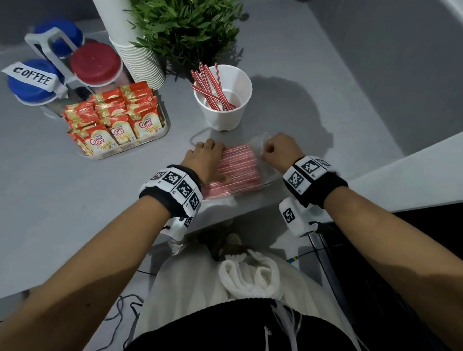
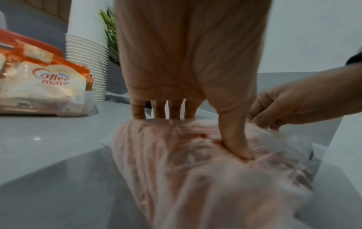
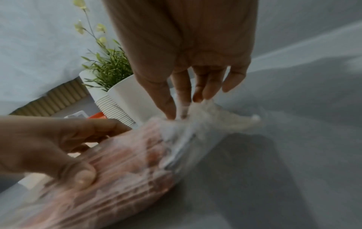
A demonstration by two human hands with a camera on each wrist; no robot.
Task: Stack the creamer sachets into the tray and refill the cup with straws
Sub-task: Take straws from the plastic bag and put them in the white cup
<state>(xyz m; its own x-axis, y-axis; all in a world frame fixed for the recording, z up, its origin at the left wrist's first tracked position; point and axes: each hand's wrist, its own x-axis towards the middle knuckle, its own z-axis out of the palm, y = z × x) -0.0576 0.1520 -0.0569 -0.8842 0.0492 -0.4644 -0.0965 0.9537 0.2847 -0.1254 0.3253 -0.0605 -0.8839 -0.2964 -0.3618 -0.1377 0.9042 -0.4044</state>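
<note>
Straw bag (image 1: 238,170), left hand (image 1: 205,161) gripping, right hand (image 1: 282,151) pinching mouth, pinch clear from wrist

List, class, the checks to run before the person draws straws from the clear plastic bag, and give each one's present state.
1. The clear plastic bag of red-and-white straws lies on the grey counter: ok.
2. The left hand grips the bag, thumb pressing on top: ok.
3. The right hand pinches the bag's crumpled end: ok.
4. Bag's mouth open: cannot tell.
5. The round white cup stands upright, with room for more straws: ok.
6. The orange creamer sachets are stacked in the clear tray: ok.
</note>
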